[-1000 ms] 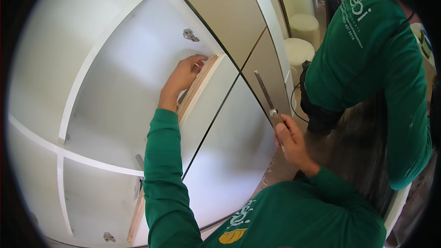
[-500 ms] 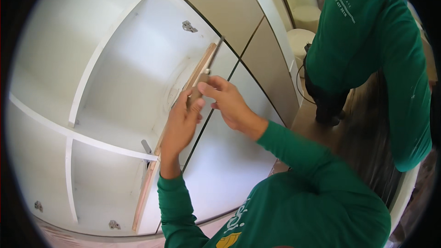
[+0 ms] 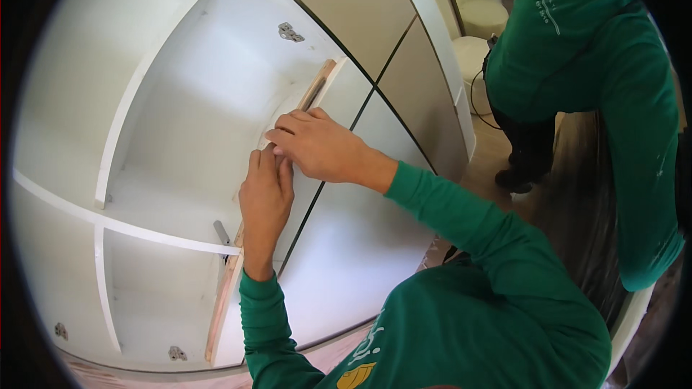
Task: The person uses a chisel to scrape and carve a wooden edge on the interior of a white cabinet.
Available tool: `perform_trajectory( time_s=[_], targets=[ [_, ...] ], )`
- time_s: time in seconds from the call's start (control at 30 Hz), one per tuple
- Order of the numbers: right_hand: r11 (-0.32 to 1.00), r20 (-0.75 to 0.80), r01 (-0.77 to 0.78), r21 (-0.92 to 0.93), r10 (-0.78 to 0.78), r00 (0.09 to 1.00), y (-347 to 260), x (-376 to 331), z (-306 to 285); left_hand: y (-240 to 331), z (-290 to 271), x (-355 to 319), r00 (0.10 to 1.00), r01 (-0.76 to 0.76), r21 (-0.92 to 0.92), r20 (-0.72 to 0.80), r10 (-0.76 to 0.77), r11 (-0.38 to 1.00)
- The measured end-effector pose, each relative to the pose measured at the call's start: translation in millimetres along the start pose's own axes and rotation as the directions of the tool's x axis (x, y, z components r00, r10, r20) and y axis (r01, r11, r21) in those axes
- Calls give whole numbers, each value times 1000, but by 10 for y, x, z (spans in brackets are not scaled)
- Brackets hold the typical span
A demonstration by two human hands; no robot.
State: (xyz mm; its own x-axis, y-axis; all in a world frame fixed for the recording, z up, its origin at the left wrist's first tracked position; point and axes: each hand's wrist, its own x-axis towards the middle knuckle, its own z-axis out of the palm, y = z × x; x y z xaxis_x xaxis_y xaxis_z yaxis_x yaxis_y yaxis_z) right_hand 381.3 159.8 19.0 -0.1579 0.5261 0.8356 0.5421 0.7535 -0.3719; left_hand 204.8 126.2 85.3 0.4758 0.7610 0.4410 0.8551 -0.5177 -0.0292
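Observation:
Both my hands meet at the long wooden strip (image 3: 320, 85) fixed along the front edge of a white cabinet (image 3: 166, 137). My right hand (image 3: 324, 145) bends over the strip from the right, its fingers curled and back of the hand up. Just below, my left hand (image 3: 264, 198) pinches with raised fingertips touching the right fingers. Between them is a slim tool with a dark shaft and brown handle, mostly hidden now by my fingers; a dark length (image 3: 308, 99) shows along the wood beyond my right hand.
White shelf dividers (image 3: 162, 232) and metal hinge plates (image 3: 290, 32) sit inside the cabinet, with a grey lever-like fitting (image 3: 221, 231) near my left wrist. Glossy panels (image 3: 353, 245) lie to the right. A person in green (image 3: 577, 50) shows at right, possibly a reflection.
Both hands have moved left and slightly down the strip. My right hand has turned over and covers the tool, whose shaft and brown handle showed plainly before.

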Motion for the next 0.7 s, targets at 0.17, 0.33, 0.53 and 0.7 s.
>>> perform_trajectory(
  time_s=[0.17,0.33,0.53,0.7],
  targets=[
    [995,-9,19,103,-18,1000,138,-82,-16,101,12,62,999,27,68,-27,-26,997],
    [985,18,45,168,-49,999,257,-48,-80,221,-20,72,998,31,197,-62,-19,980],
    [991,5,80,110,-81,997,329,5,-122,252,83,17,993,62,198,-111,-41,978],
    [986,-21,67,153,-65,998,365,314,-3,180,224,47,993,40,152,-118,-22,988]
  ],
)
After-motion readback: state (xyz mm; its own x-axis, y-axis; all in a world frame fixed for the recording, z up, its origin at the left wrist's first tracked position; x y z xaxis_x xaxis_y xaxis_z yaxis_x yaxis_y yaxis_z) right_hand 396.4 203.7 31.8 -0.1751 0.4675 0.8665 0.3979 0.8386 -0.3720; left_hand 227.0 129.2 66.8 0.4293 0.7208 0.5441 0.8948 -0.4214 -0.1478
